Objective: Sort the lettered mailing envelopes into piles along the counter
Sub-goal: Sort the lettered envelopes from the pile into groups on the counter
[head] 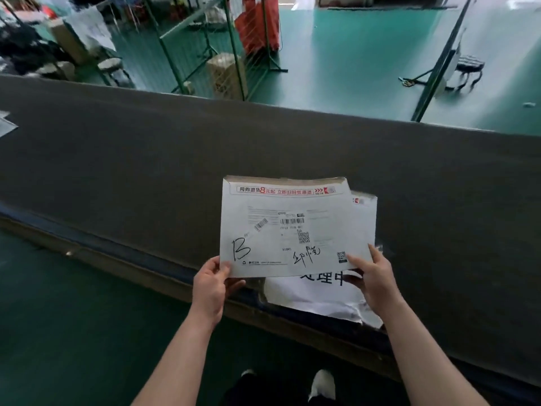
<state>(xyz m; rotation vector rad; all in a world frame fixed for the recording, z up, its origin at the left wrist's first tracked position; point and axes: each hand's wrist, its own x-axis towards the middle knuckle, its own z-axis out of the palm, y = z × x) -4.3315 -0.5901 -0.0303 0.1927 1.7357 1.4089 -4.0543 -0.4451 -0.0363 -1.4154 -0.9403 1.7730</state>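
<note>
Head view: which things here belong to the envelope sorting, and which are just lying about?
Job: B envelope pinched by left hand and right hand; envelope behind it; counter; white sheet.
Lying about: red bag, stool, boxes.

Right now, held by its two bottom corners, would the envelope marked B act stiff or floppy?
Probably fairly stiff: the envelope marked B stays flat, pinched only at its lower corners by the left hand and right hand. Likely light too.

Two envelopes are visible fanned above the counter, one marked B. One white bag lies beneath them. Two hands hold them.
</note>
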